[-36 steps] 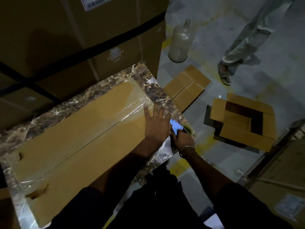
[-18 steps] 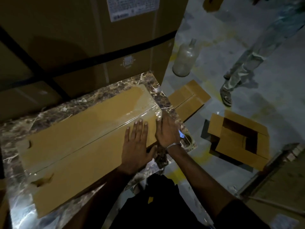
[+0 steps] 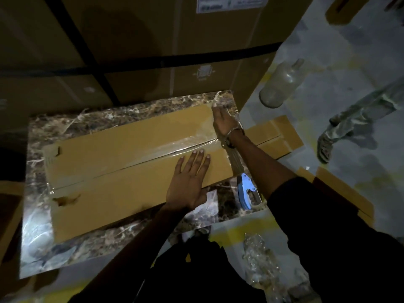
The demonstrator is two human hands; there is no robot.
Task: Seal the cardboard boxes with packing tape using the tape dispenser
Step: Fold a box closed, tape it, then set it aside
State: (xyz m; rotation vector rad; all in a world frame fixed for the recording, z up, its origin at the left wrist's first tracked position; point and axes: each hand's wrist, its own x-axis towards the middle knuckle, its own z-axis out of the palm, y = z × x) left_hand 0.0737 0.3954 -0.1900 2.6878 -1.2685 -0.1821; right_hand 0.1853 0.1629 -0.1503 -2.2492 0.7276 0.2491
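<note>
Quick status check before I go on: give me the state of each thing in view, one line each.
cardboard box: lying flat on the marble table, flaps closed, clear tape along the centre seam.
left hand: open, palm pressing the box top.
right hand: open, fingers flat, pressing the tape at the box's far right end.
tape dispenser: set down on the table, held by neither hand.
glass bottle: upright on the floor.

Left hand [image 3: 189,178] flat, fingers straight, right hand [image 3: 224,121] extended forward, palm down, arms apart
</note>
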